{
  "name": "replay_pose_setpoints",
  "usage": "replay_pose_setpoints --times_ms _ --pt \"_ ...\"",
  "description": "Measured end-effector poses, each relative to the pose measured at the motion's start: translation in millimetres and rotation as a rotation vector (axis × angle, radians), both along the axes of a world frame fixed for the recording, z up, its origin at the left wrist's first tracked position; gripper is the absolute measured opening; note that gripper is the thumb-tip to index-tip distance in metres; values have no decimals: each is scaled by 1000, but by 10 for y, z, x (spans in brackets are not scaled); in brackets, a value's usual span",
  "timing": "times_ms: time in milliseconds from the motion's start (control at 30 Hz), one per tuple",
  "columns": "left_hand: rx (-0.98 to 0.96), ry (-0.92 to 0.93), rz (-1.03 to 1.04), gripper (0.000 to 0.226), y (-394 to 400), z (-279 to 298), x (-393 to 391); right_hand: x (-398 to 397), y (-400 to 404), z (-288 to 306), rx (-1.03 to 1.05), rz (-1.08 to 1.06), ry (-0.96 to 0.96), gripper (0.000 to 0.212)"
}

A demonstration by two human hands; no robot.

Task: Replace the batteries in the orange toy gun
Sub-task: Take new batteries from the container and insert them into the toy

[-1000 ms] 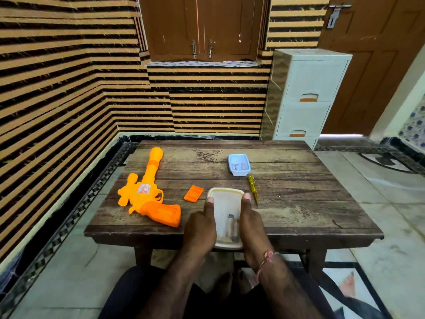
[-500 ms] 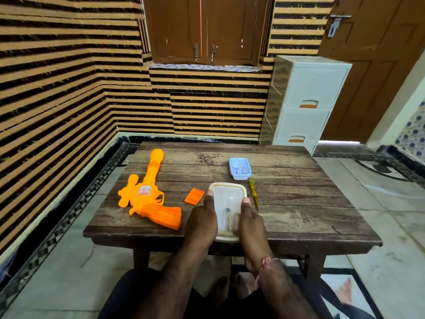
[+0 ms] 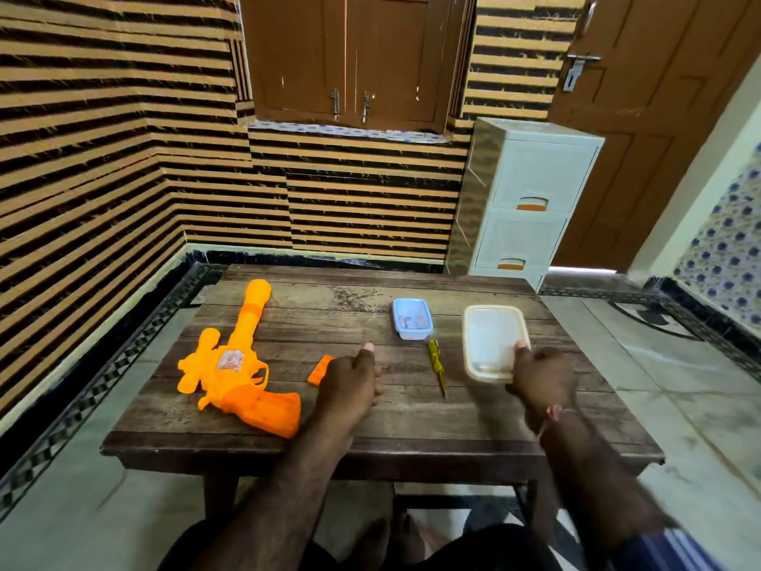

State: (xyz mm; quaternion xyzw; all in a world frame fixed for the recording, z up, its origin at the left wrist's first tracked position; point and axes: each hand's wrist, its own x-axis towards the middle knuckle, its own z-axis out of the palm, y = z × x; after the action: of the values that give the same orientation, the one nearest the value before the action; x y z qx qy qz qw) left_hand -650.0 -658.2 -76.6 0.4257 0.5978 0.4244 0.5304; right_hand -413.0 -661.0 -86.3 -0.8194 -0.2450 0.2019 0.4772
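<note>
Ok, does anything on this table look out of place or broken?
Only the small orange cover, lying loose on the table beside the toy gun, apart from it. That fits a battery swap. Nothing looks spilled or damaged.

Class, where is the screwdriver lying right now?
On the table, centre-right: the screwdriver lies between the blue tub and white tub.
</note>
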Motion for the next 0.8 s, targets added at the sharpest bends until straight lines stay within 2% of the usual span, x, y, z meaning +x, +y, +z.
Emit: replay_pose_setpoints --times_ms 67,267,433,467,533,600,667,733,800 --pt "2 -5 -1 44 61 -48 -4 233 134 94 -78 6 -34 31" --pt "42 8 -28 36 275 -206 125 589 560 130 -277 -22 -131 49" --pt "66 11 -44 32 518 -247 210 656 746 47 -391 15 -199 47" --pt "70 14 -42 31 559 -244 220 646 758 75 -411 6 -267 48" --pt "72 6 -28 31 628 -221 235 575 773 109 -431 13 -534 49" --pt "75 -13 6 29 663 -171 247 346 821 118 -277 138 -724 44" --pt "86 -44 57 26 669 -128 246 -23 906 80 -123 367 -740 44" --pt "107 -40 93 26 670 -134 221 -408 1035 -8 -102 546 -694 59" --pt "130 -30 122 27 666 -158 177 -674 1171 -106 -193 614 -673 82"
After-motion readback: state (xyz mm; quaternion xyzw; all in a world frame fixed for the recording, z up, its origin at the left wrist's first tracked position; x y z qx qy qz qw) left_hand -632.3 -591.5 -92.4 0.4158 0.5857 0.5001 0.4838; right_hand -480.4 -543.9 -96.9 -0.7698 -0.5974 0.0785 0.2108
